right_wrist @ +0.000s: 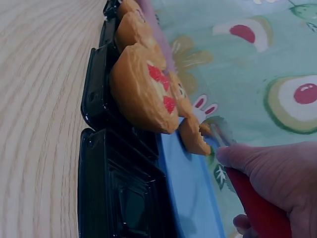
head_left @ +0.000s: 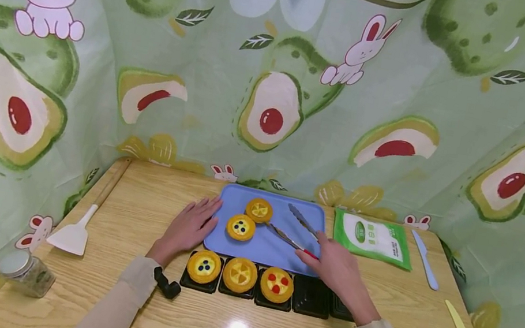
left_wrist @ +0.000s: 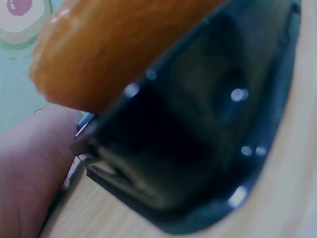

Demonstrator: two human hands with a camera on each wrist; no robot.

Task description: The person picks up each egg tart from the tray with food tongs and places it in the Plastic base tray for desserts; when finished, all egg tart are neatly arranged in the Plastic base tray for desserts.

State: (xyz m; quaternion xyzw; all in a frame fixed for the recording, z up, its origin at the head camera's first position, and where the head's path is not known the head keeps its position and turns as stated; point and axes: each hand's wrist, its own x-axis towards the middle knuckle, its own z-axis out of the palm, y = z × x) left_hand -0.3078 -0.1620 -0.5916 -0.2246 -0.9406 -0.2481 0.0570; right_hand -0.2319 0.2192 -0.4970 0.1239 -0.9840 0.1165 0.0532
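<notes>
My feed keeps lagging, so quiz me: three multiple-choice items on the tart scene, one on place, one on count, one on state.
1. Where do the tongs lie?
A. On the blue tray
B. Beside the jar
C. On the green packet

2. How many tarts sit in the black trays?
A. One
B. Three
C. Five

3. What is the left hand doing?
A. Gripping a spatula
B. Resting flat by the tray's left edge
C. Holding a tart up

Answers:
1. A: the head view shows the tongs' arms over the blue tray, with the right hand on their red-tipped end.
2. B: tarts topped in blue, yellow and red fill three trays; the others are empty.
3. B: its fingers lie straight on the table and the tray's edge.
</notes>
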